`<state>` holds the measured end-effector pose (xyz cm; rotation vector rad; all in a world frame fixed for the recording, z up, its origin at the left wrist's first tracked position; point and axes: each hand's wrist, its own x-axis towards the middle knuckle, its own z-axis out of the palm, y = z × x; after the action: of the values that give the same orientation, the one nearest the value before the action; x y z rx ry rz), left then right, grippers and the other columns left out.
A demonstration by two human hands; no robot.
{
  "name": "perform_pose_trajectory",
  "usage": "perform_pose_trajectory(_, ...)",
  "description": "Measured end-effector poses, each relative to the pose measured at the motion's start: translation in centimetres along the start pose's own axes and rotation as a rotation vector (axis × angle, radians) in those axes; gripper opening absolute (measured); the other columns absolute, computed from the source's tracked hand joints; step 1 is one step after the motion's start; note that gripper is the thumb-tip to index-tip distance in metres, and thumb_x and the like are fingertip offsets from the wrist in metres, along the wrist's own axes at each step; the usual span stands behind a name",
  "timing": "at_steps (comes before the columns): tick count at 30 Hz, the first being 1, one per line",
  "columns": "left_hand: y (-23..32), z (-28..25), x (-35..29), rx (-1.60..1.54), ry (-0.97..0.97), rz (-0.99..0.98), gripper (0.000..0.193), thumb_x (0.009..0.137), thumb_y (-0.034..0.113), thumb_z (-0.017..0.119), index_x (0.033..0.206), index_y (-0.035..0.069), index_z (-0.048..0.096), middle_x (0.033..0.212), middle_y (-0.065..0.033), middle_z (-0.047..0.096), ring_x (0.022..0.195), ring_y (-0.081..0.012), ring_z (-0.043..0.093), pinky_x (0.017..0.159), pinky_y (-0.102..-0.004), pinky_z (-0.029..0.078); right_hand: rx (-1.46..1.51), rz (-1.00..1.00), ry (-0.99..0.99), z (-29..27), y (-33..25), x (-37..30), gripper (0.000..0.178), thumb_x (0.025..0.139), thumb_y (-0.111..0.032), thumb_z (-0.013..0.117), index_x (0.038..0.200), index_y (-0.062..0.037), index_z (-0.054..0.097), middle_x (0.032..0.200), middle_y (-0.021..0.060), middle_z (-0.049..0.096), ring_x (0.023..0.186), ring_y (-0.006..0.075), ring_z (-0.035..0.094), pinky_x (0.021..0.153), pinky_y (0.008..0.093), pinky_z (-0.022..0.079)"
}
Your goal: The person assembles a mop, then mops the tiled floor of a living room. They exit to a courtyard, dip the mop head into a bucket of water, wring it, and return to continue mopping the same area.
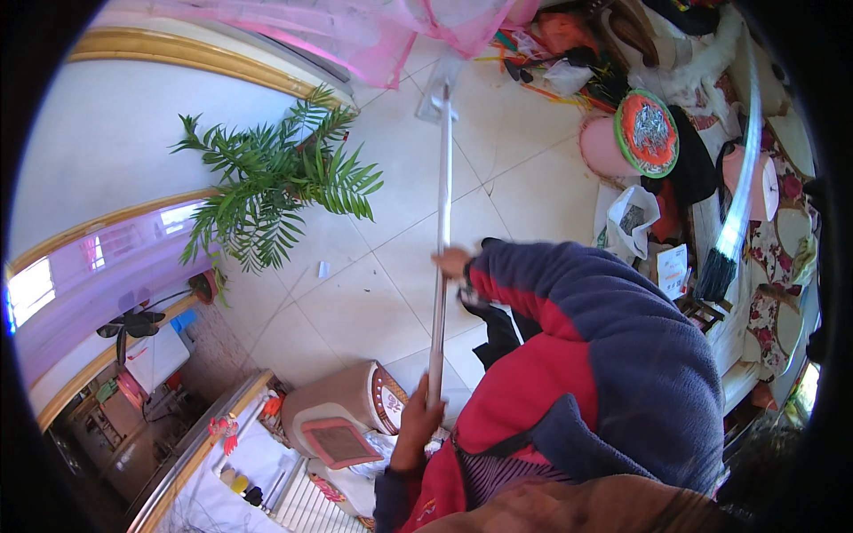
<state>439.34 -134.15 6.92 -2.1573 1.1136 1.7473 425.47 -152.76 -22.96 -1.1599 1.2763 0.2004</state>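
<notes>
A long silvery pole (444, 191) belongs to a flat mop and runs nearly upright through the middle of the view. Its pale, broad mop head (437, 104) lies on the tiled floor near the pink curtain. My left hand (419, 419) is closed around the pole's near end. Farther up, about midway along, my right hand (454, 262) grips the same pole, its arm reaching across from the right in a blue and red fleece sleeve.
A leafy green plant (284, 182) spreads over the floor on the left. Clutter stands at the right: a pink bucket (604, 144), a white bag (633, 218) and a floral sofa (766, 240). Near left is a brown patterned padded seat (324, 413). A paper scrap (323, 268) lies on the tiles.
</notes>
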Motion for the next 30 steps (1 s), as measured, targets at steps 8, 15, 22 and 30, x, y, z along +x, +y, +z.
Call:
perform_pose_trajectory(8, -8.1, -0.6, -18.7, -0.182, -0.09, -0.156, 0.065, 0.081, 0.012, 0.062, 0.141, 0.009, 0.038, 0.103, -0.0111, 0.064, 0.083, -0.0223, 0.063, 0.069, -0.0322, 0.049, 0.573, 0.445, -0.949, 12.0, 1.0, -15.6, 0.068, 0.088, -0.056, 0.051, 0.113, 0.0066, 0.048, 0.093, 0.0319, 0.062, 0.073, 0.0351, 0.068, 0.054, 0.039, 0.054)
perform_pose_trajectory(15, -1.0, 1.3, -7.6, -0.497, -0.077, -0.133, 0.065, 0.08, 0.004, 0.061, 0.141, 0.007, 0.038, 0.08, -0.0013, 0.06, 0.059, -0.0067, 0.051, 0.052, -0.0217, 0.042, 0.736, 0.214, -0.307, 1.6, 3.7, -7.3, 0.047, 0.091, -0.046, 0.049, 0.075, -0.0025, 0.06, 0.063, 0.0149, 0.065, 0.048, 0.0199, 0.061, 0.035, 0.0286, 0.038)
perform_pose_trajectory(22, -2.8, 10.7, -2.5, -0.666, -0.078, -0.046, 0.069, 0.082, 0.003, 0.061, 0.144, 0.011, 0.033, 0.079, -0.0033, 0.062, 0.056, -0.0088, 0.052, 0.049, -0.0217, 0.041, 0.54, 0.127, 0.05, -2.0, 9.4, -5.9, 0.049, 0.091, -0.039, 0.054, 0.064, 0.0021, 0.057, 0.052, 0.0151, 0.057, 0.034, 0.0204, 0.048, 0.032, 0.0325, 0.032)
perform_pose_trajectory(30, -18.0, 21.7, -23.1, -0.393, 0.046, -0.25, 0.064, 0.08, 0.013, 0.067, 0.139, 0.01, 0.042, 0.087, -0.0048, 0.061, 0.067, -0.0093, 0.055, 0.06, -0.0265, 0.047, 0.476, 0.278, -0.482, 19.7, 17.8, -22.3, 0.049, 0.088, -0.047, 0.054, 0.09, 0.0017, 0.059, 0.073, 0.0166, 0.066, 0.067, 0.0299, 0.068, 0.055, 0.0394, 0.054)
